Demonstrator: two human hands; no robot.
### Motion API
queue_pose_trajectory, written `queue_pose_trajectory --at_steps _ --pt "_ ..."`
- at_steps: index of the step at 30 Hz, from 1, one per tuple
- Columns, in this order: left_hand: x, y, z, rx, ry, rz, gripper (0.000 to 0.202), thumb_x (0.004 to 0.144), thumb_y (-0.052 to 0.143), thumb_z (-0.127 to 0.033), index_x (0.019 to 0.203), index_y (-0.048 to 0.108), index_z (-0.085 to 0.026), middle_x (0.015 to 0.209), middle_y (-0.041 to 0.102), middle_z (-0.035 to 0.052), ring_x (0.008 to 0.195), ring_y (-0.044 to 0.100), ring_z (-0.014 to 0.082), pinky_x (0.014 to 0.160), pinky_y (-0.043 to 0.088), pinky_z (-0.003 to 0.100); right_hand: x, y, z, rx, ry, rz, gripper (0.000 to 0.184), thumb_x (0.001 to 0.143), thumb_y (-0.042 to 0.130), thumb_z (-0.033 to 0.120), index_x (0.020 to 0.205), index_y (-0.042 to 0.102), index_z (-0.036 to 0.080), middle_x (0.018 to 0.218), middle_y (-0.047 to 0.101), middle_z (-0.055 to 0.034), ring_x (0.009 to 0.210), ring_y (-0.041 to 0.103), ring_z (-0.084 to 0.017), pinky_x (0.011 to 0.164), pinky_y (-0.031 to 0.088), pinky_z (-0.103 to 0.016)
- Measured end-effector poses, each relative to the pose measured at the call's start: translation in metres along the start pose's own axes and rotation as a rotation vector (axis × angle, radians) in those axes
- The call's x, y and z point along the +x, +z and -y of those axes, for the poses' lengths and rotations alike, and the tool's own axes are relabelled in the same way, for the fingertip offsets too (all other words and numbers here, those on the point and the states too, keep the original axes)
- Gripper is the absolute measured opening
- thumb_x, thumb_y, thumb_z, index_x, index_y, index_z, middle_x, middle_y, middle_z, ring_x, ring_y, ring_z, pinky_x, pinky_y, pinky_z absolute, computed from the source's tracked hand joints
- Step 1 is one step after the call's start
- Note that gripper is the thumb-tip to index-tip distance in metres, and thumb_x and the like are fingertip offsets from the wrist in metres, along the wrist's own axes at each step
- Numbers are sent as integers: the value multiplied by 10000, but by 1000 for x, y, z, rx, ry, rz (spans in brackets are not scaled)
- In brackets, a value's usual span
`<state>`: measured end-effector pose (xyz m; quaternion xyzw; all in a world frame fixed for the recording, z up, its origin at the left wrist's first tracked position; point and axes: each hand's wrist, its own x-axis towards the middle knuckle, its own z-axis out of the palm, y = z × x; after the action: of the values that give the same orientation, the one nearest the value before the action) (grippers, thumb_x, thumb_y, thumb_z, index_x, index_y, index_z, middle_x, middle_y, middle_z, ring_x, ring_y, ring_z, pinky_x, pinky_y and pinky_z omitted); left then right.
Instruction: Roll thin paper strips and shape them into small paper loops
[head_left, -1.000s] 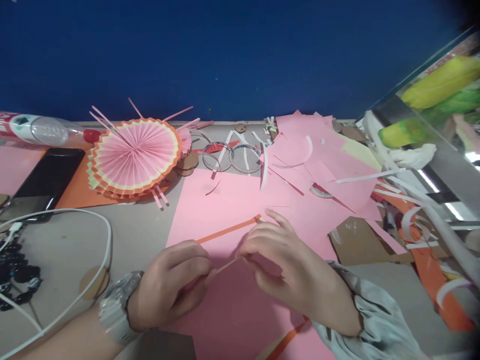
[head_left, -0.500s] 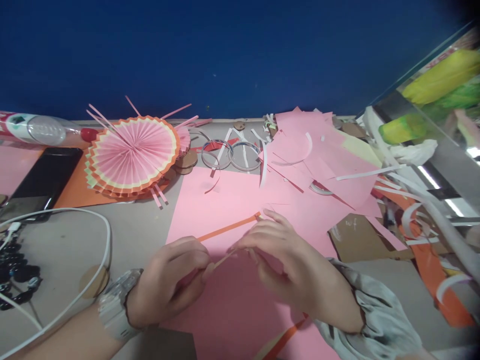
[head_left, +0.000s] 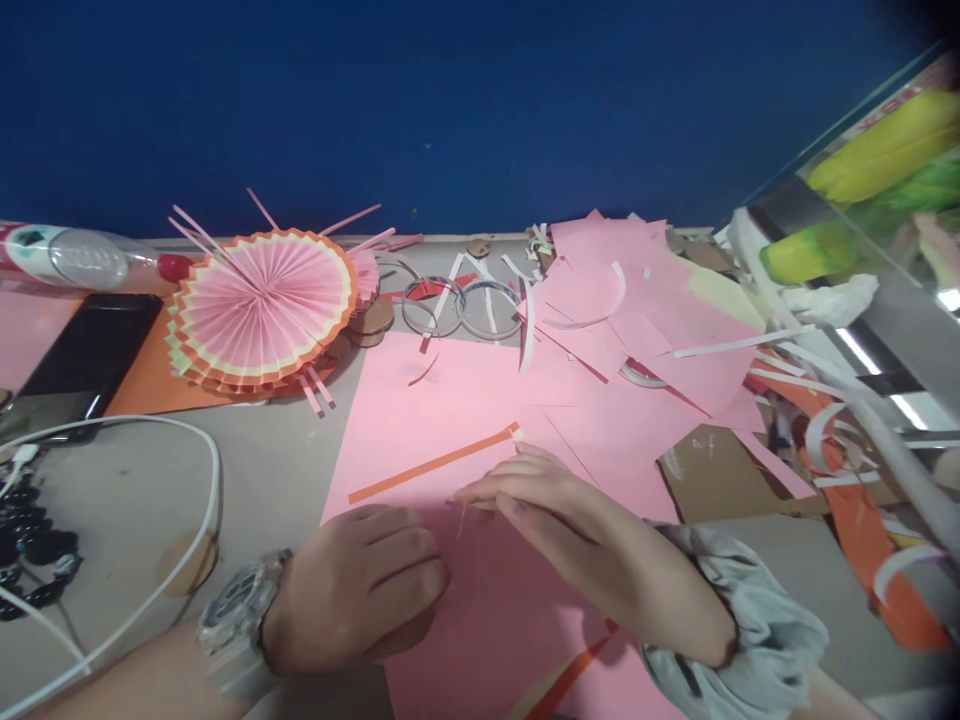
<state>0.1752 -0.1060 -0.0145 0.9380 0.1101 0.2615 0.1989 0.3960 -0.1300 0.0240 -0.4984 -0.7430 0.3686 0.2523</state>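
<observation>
The thin, straight orange strip (head_left: pixel 433 463) is seen just beyond the right hand (head_left: pixel 555 510), which is spread flat on the pink sheet (head_left: pixel 480 620); the left hand (head_left: pixel 360 590) is curled closed.

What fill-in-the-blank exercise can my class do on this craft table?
1. The left hand wears a ____ on its wrist.
2. The orange strip lies on a ____ sheet of paper.
3. The pleated fan lies to the ____ of the two rings.
4. The wall behind the table is ____.
Missing words: watch; pink; left; blue.
</observation>
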Motion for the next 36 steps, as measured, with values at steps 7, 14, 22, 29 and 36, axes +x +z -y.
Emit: queue_pose_trajectory --at_steps 7,14,22,29,36 --pt "2 1 -1 -46 -2 51 92 770 484 -82 831 539 -122 682 590 58 621 533 156 596 468 293 0 2 0 -51 73 33 321 913 300 162 1108 551 209 838 630 -23 852 593 -154 831 463 -319" --pt "6 -1 1 -121 -97 0 121 778 459 -67 845 530 -138 710 600 61 649 543 152 630 470 275 1 11 3 -199 -161 130 192 879 400 204 971 565 171 899 604 -44 874 531 -153 988 289 -400" --pt "7 -7 4 -423 -298 13 241 858 437 -251 1056 516 -137 858 608 93 774 569 185 689 478 312 -2 20 8 -436 -187 -8 288 897 403 227 642 528 181 558 467 34 518 382 -97 486 281 -240" --pt "23 -35 -2 -621 -508 -101 512 927 349 -378 1388 199 -215 1218 512 159 950 598 228 735 539 372 -11 -8 31 -494 -248 -129 246 856 413 133 698 584 214 708 594 -7 709 554 -134 665 432 -268" --pt "-2 -65 -20 60 -422 354 547 774 621 -333 1287 437 -283 1246 537 29 1079 539 219 860 475 288 -32 -53 29 -488 -224 46 158 865 454 276 855 611 292 914 633 -1 893 589 -142 694 505 -227"
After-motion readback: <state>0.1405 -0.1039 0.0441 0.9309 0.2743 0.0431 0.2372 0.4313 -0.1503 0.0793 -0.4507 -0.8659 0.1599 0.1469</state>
